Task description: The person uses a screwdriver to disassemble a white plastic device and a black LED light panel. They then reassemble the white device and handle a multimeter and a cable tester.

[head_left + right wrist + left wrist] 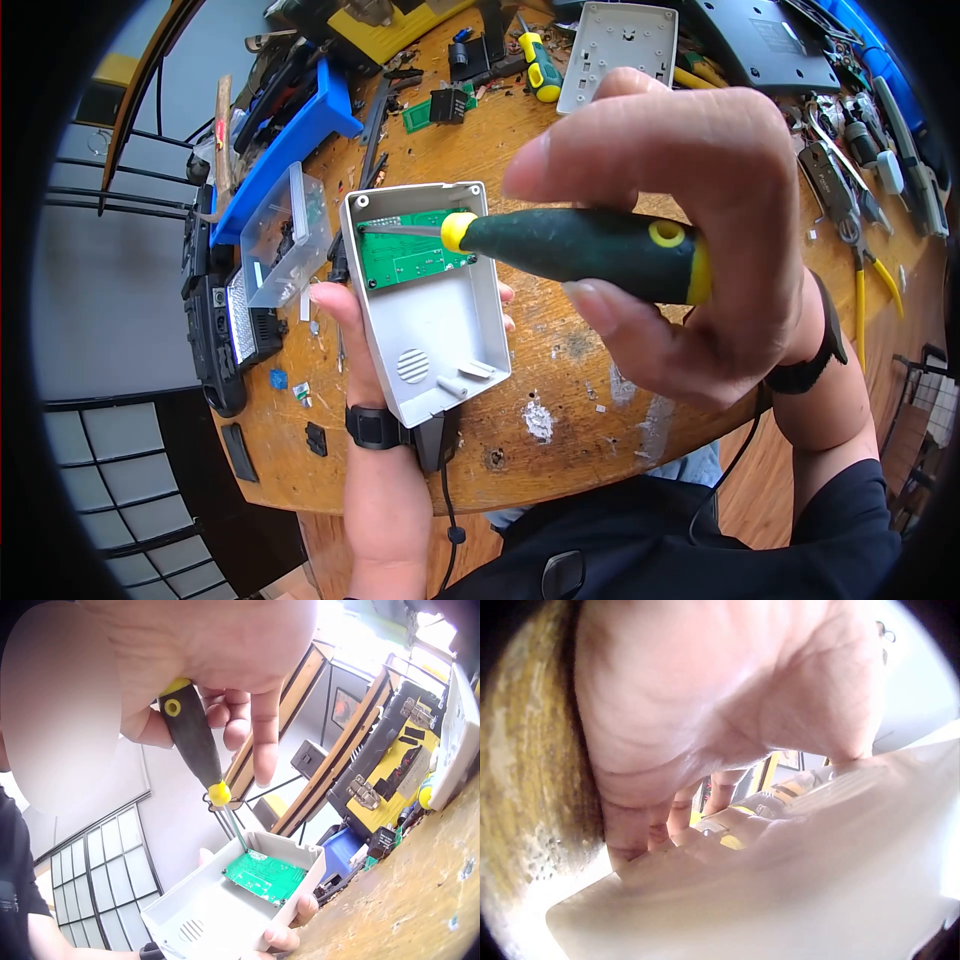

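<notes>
My left hand holds a white plastic housing from below, thumb along one side wall and fingertips showing past the other. In the left wrist view the palm arches over the housing's pale outer face. Inside the housing's far end lies a green circuit board, with round slots in the housing floor near me. My right hand grips a screwdriver by its dark green and yellow handle, thumb below it. The screwdriver's shaft slants to the board's upper left corner, its tip right at a screw spot there.
A matching white cover lies at the back, beside another green-yellow screwdriver. A clear plastic box and a blue bin stand left. Yellow-handled pliers and other tools lie right. Small scraps dot the wooden table.
</notes>
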The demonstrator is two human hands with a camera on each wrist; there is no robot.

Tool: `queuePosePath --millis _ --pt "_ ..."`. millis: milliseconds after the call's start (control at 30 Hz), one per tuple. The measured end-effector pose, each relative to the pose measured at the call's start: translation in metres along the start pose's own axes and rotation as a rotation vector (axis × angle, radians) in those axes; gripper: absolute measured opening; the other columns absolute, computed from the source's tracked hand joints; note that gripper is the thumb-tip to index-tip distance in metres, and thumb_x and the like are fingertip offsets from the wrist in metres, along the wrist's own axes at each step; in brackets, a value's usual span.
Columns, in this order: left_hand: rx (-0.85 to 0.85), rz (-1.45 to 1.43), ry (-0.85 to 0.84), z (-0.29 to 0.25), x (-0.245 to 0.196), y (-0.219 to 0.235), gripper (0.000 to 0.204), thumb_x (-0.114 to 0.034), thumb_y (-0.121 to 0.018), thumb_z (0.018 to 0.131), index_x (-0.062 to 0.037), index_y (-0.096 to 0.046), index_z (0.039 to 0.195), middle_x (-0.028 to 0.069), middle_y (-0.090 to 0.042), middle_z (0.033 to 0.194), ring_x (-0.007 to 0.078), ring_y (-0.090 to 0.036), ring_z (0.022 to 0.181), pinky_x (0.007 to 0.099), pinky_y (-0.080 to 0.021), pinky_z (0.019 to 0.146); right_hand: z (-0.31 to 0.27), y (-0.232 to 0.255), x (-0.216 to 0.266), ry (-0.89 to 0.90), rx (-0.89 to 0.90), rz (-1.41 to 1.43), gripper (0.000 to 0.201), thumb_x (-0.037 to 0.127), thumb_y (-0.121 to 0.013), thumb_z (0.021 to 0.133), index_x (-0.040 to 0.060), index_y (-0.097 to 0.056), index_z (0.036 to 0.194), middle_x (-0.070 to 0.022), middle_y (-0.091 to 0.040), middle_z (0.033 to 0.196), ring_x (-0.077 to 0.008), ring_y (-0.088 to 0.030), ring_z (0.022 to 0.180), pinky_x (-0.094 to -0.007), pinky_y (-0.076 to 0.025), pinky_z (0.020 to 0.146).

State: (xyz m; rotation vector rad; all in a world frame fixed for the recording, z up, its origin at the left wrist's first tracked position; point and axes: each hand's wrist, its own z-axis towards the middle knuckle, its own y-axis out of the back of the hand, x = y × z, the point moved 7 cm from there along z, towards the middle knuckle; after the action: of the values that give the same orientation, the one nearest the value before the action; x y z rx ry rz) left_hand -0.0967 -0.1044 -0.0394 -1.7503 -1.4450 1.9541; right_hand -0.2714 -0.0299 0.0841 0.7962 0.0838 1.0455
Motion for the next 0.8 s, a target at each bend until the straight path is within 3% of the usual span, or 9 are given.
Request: queuePosePath --millis 67,133,200,233,333,367,633,733,800 --pt "-0.024 0.014 -0.031 0.0 -0.001 0.0 0.125 -0.093 -0.043 0.056 0.0019 -0.035 0.138 0.031 -0.058 0.114 0.0369 -0.064 0.099 0.0464 -0.057 0.077 -0.002 -0.006 0.001 0.004 0.003 -0.029 0.053 0.011 -0.063 0.074 -0.0034 -0.043 0.122 -0.0116 -0.061 0.091 -0.0137 -0.053 0.058 -0.0288 -0.045 0.054" --pt "-0.074 0.08 -0.026 -0.002 -0.001 0.003 0.126 -0.092 -0.043 0.057 0.0021 -0.034 0.139 0.0303 -0.056 0.117 0.0371 -0.063 0.1 0.0465 -0.057 0.077 -0.021 0.0 -0.016 -0.268 -0.431 0.244 0.067 0.031 -0.074 0.076 -0.0029 -0.041 0.124 -0.0101 -0.062 0.089 -0.0132 -0.054 0.06 -0.0275 -0.045 0.055" --pt "-0.124 0.141 -0.021 -0.001 -0.001 0.004 0.126 -0.092 -0.044 0.057 0.0022 -0.033 0.139 0.0296 -0.055 0.12 0.0373 -0.063 0.101 0.0466 -0.057 0.077 -0.028 -0.001 -0.023 -0.344 -0.616 0.469 0.087 0.058 -0.074 0.073 -0.0029 -0.04 0.124 -0.0104 -0.061 0.093 -0.0115 -0.053 0.06 -0.0251 -0.044 0.056" --pt "-0.11 0.089 -0.043 0.0 -0.003 -0.001 0.126 -0.092 -0.044 0.057 0.0023 -0.032 0.14 0.0287 -0.053 0.124 0.0376 -0.062 0.103 0.0473 -0.057 0.077 -0.035 -0.004 -0.02 -0.798 -0.463 0.499 0.099 0.073 -0.067 0.069 -0.0032 -0.038 0.125 -0.0124 -0.058 0.108 -0.0114 -0.057 0.065 -0.0247 -0.046 0.059" --pt "-0.009 -0.193 -0.113 0.003 -0.002 -0.009 0.128 -0.092 -0.046 0.057 0.0027 -0.029 0.142 0.0258 -0.046 0.134 0.0384 -0.059 0.107 0.049 -0.056 0.079 -0.032 -0.001 -0.023 -0.513 -0.42 0.289 0.071 0.053 -0.057 0.089 -0.0047 -0.038 0.125 -0.0154 -0.055 0.119 -0.0119 -0.063 0.073 -0.0233 -0.049 0.065" --pt "-0.054 0.024 -0.095 0.004 -0.002 -0.002 0.129 -0.092 -0.046 0.056 0.0031 -0.031 0.141 0.0264 -0.049 0.129 0.0376 -0.061 0.104 0.0481 -0.056 0.079 -0.032 -0.002 -0.024 -0.511 -0.419 0.289 0.071 0.053 -0.057 0.089 -0.0047 -0.038 0.125 -0.0154 -0.055 0.119 -0.0119 -0.063 0.073 -0.0233 -0.049 0.065" --pt "-0.06 -0.049 -0.075 0.002 -0.002 -0.005 0.128 -0.093 -0.045 0.055 0.0041 -0.036 0.137 0.0274 -0.056 0.118 0.0351 -0.064 0.098 0.0448 -0.057 0.077 -0.02 -0.008 -0.019 -0.309 -0.301 0.192 0.038 0.003 -0.06 0.088 -0.0039 -0.04 0.121 -0.008 -0.056 0.091 -0.0058 -0.047 0.058 -0.0222 -0.038 0.053" --pt "-0.098 -0.064 -0.027 0.002 -0.005 -0.014 0.128 -0.094 -0.044 0.055 0.0041 -0.036 0.137 0.0287 -0.058 0.115 0.0352 -0.064 0.097 0.0447 -0.057 0.078 -0.014 -0.005 -0.017 -0.171 -0.329 0.201 0.042 0.002 -0.061 0.086 -0.0042 -0.039 0.122 -0.0058 -0.053 0.085 -0.0056 -0.044 0.06 -0.0208 -0.035 0.053" --pt "-0.137 -0.079 0.027 0.001 -0.002 -0.01 0.128 -0.094 -0.044 0.055 0.0041 -0.036 0.137 0.0293 -0.058 0.114 0.0354 -0.064 0.097 0.0449 -0.056 0.078 -0.011 -0.008 -0.012 -0.246 -0.416 0.306 0.045 0.003 -0.063 0.085 -0.0043 -0.039 0.122 -0.0044 -0.051 0.082 -0.0056 -0.043 0.061 -0.0205 -0.035 0.053"
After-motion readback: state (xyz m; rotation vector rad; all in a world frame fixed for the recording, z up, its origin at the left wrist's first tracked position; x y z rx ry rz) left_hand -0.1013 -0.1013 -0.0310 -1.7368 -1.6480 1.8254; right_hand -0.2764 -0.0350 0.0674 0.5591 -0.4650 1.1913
